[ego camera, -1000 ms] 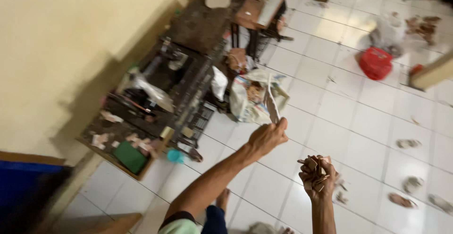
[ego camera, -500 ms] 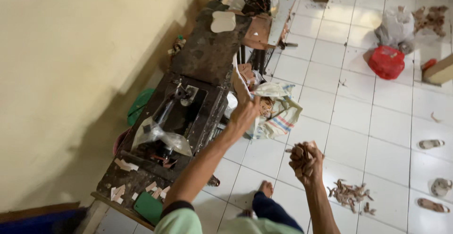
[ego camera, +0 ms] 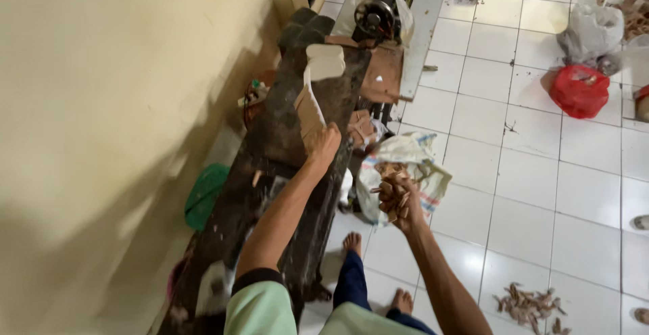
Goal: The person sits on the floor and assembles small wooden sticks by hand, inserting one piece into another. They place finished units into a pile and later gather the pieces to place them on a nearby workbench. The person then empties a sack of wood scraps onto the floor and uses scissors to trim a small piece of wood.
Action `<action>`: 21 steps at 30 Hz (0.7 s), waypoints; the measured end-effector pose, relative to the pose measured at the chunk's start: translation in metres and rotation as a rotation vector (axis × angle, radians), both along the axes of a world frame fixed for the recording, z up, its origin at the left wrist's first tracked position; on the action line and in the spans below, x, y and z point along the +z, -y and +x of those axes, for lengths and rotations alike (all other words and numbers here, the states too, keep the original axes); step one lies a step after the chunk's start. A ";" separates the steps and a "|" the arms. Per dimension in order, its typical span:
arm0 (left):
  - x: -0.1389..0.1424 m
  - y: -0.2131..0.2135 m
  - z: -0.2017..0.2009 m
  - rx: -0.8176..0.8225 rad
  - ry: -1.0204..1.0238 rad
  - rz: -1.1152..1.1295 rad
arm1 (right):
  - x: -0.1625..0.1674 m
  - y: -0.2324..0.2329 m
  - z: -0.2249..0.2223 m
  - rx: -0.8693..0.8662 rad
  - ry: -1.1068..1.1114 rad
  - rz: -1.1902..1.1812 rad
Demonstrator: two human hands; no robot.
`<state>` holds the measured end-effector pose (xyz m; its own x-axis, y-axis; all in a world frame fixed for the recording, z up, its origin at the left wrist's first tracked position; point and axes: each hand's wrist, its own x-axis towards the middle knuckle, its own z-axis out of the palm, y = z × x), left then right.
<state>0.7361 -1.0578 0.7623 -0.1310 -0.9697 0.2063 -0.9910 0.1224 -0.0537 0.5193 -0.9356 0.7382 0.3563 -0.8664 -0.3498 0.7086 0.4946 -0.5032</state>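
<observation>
Hands apart: your left hand [ego camera: 323, 144] grips a pale flat strip [ego camera: 309, 108] over the dark workbench [ego camera: 270, 139], while your right hand [ego camera: 399, 196] is closed around a bunch of small brown pieces [ego camera: 391, 185] above the white sack [ego camera: 405, 166]

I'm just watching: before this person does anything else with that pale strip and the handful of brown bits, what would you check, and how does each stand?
1. Left hand grips the pale strip: ok.
2. Right hand closed around the brown pieces: ok, though some stick out.
3. Strip lies over the dark bench: ok.
4. Open sack sits below the right hand: ok.
5. Bare feet free of the floor scraps: ok.
6. Whether the strip is one piece or several: cannot tell.
</observation>
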 end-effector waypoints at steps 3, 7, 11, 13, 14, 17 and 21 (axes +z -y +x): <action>-0.002 0.060 0.024 0.026 0.000 0.110 | 0.003 0.066 0.051 0.071 0.114 0.052; 0.006 0.114 0.068 -0.080 -0.511 0.400 | 0.004 0.137 0.111 -0.010 0.099 0.183; -0.010 0.132 0.100 -0.074 -1.203 0.279 | -0.003 0.175 0.141 -0.066 -0.074 0.279; -0.032 0.136 0.110 0.188 -1.250 0.345 | -0.007 0.189 0.160 -0.058 -0.212 0.208; -0.046 0.135 0.114 0.328 -1.271 0.379 | -0.010 0.194 0.169 -0.047 -0.285 0.176; -0.079 0.134 0.124 0.435 -1.112 0.207 | -0.022 0.215 0.206 -0.155 -0.627 0.107; -0.094 0.126 0.129 0.514 -1.255 0.071 | -0.036 0.231 0.231 -0.198 -0.737 -0.175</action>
